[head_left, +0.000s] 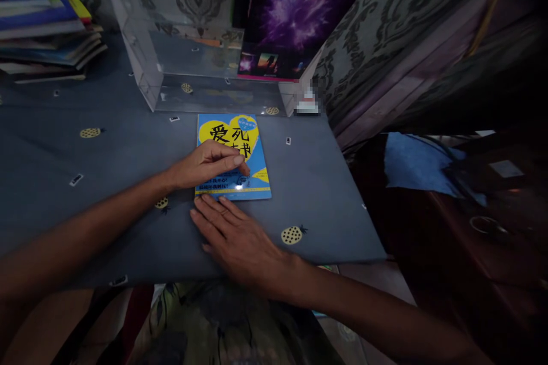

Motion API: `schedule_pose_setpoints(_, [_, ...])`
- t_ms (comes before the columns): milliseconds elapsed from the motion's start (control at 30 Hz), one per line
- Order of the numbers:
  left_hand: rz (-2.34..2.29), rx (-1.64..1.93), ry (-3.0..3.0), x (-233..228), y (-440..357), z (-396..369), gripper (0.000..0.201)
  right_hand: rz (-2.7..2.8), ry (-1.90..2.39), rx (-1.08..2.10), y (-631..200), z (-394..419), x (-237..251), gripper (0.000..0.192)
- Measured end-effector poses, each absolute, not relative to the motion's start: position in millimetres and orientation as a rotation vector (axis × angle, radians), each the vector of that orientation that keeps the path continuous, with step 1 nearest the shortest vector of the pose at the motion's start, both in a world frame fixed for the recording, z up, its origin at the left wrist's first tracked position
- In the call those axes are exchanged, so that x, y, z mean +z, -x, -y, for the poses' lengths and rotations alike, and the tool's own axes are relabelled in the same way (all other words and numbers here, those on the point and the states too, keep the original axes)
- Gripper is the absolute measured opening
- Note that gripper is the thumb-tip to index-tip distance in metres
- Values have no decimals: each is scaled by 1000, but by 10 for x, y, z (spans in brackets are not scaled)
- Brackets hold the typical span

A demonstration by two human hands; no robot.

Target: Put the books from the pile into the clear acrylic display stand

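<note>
A small blue-and-yellow book (262, 179) with large black Chinese characters lies front cover up on the table. Over its middle is my left hand (209, 164), seen from the thumb side; its fingers are loosely bent with the tips near the cover, and nothing shows in its grasp. Whether that palm presses on the book I cannot tell. My right hand (240, 239) lies flat, palm down, on the tablecloth. Its outstretched fingertips meet the book's lower left edge. Part of the cover's print is hidden beneath the left hand.
Behind the book stands a clear plastic rack (214, 94) holding a tall purple-and-pink book (291, 17). A pile of books (47, 40) sits at the far left. The grey-blue cloth (141, 142) ends at the table's right edge, beside a patterned curtain (385, 28).
</note>
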State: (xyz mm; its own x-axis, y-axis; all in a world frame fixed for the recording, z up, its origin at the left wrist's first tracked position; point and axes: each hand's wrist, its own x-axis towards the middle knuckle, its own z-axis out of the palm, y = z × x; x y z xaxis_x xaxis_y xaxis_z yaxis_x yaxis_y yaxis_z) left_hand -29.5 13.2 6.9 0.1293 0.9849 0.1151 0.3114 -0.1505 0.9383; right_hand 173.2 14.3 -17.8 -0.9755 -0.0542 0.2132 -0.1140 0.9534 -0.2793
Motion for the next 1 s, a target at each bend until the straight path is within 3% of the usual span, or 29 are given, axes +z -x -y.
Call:
schedule_pose_setpoints(600, [-1333, 1032, -1815, 59, 210, -122, 32, 2809, 301, 344, -2430, -483, -198, 44])
schedule_pose_setpoints(867, [-2041, 917, -2072, -154, 196, -123, 36, 2754, 410, 271, -2389, -373, -205, 42])
schedule_pose_setpoints(1000, [-2130, 799, -2115, -173, 253, -122, 41, 2715, 485, 311, -2383, -235, -186, 42])
